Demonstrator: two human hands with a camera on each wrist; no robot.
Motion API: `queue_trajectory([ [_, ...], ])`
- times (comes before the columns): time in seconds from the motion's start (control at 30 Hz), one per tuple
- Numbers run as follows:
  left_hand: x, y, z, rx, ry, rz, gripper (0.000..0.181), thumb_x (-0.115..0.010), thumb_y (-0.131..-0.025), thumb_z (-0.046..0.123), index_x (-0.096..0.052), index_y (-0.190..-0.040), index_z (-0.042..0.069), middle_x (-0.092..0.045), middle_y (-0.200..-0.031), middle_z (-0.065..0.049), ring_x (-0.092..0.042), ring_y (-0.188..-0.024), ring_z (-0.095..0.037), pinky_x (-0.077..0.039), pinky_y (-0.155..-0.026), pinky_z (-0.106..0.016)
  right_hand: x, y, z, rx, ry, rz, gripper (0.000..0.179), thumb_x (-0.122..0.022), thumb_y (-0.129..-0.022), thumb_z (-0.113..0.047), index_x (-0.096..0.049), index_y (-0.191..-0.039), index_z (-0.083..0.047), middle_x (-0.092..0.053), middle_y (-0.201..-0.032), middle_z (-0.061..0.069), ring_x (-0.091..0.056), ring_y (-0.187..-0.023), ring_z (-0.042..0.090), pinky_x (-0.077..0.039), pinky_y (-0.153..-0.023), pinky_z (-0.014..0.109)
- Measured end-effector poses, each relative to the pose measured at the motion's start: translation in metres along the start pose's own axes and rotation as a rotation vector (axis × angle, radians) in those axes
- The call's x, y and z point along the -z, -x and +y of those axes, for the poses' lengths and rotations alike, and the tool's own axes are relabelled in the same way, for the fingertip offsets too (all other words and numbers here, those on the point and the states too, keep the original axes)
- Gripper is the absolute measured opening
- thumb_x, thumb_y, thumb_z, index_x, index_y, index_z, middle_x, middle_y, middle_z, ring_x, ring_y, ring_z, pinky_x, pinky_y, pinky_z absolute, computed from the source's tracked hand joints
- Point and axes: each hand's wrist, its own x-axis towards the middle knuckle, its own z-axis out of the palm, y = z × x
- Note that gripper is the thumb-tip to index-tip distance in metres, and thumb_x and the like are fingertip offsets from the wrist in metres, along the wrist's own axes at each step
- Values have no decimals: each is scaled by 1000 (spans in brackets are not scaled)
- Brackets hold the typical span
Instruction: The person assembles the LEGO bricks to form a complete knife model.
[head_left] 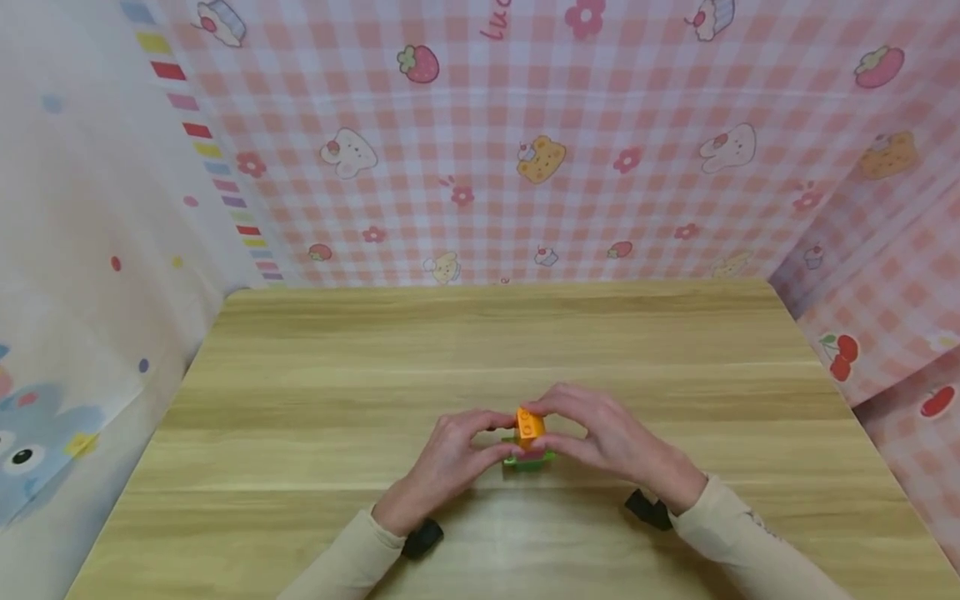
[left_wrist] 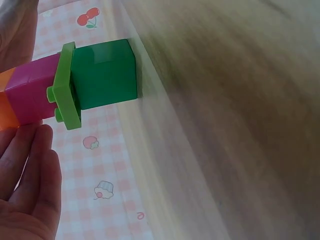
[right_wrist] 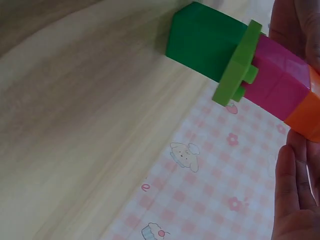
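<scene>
An upright stack of toy building blocks is between both hands near the middle of the wooden table. At its bottom is a dark green block (left_wrist: 104,75), at or close to the tabletop. Above it come a wider light green plate (right_wrist: 237,64) with studs at its edge, a magenta block (left_wrist: 35,90), and an orange block (head_left: 529,425) with studs on top. My left hand (head_left: 450,457) pinches the stack around the magenta block, just under the orange one. From the other side, my right hand (head_left: 611,437) grips the orange block between thumb and fingers.
The wooden table (head_left: 360,350) spreads around the hands. A pink checked curtain (head_left: 480,167) hangs behind it, and a white patterned curtain (head_left: 90,208) lines the left side. Each wrist carries a black camera mount (head_left: 423,540).
</scene>
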Motion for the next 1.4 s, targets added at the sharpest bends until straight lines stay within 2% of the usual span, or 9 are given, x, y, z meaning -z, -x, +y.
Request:
queue_trajectory([
  [0.17,-2,7,1,8,4,-4,30,-83,-88,12,-74,-114,1,-77,-111,-9,-74,-100,-20,-61,-88,-35,-6,5,-2,8,-12,16,37,-78,-94,-23,-70,-127,-9,-73,-116,-2,-69,-102,12,-62,-84,39],
  [0.37,0,8,2,74,1,-25,33,-80,-92,20,-71,-121,5,-76,-118,-5,-71,-108,-19,-59,-95,-41,-5,6,-8,-89,4,0,49,-83,-88,-15,-67,-134,-8,-72,-125,1,-69,-111,17,-60,-92,40],
  [0.57,1,6,6,137,-37,-36,35,-78,-95,26,-70,-122,6,-75,-119,-6,-69,-114,-22,-56,-99,-46,-1,13,-13,-185,53,-8,65,-85,-87,-20,-58,-145,-8,-64,-141,6,-66,-118,25,-57,-96,49],
  [0.83,0,5,7,193,-44,-27,37,-77,-93,26,-70,-125,7,-74,-123,-6,-68,-115,-24,-55,-99,-49,-6,18,-11,-254,67,-1,53,-83,-89,-19,-64,-138,-9,-68,-135,5,-68,-114,24,-59,-92,43],
  [1.0,-1,5,7,195,-32,-29,38,-77,-93,26,-70,-126,8,-73,-125,-5,-67,-116,-22,-56,-98,-44,-10,17,-13,-304,35,-14,46,-80,-92,-18,-66,-135,-9,-70,-130,4,-69,-111,22,-59,-92,41],
  [1.1,1,4,7,199,-10,-52,40,-75,-95,27,-69,-129,8,-72,-128,-5,-66,-119,-22,-55,-99,-43,-11,16,-15,-336,4,-12,42,-78,-94,-17,-66,-133,-10,-71,-129,3,-68,-112,19,-59,-94,39],
  [1.23,5,4,9,247,25,-82,44,-74,-96,31,-66,-134,9,-68,-133,-6,-63,-122,-25,-53,-102,-46,-10,16,-16,-373,-40,-6,39,-77,-95,-16,-67,-132,-10,-71,-127,2,-68,-113,19,-58,-95,41],
  [1.33,8,4,10,268,37,-64,46,-74,-97,31,-64,-137,11,-67,-135,-5,-62,-122,-26,-52,-103,-48,-9,15,-16,-404,-69,0,38,-76,-96,-17,-66,-133,-9,-71,-127,3,-68,-112,20,-58,-96,45],
  [1.4,11,5,10,248,49,-31,44,-74,-97,26,-64,-136,9,-67,-135,-5,-62,-122,-26,-53,-102,-48,-8,13,-15,-435,-90,7,39,-74,-98,-20,-65,-134,-8,-71,-128,4,-69,-112,21,-57,-97,47],
])
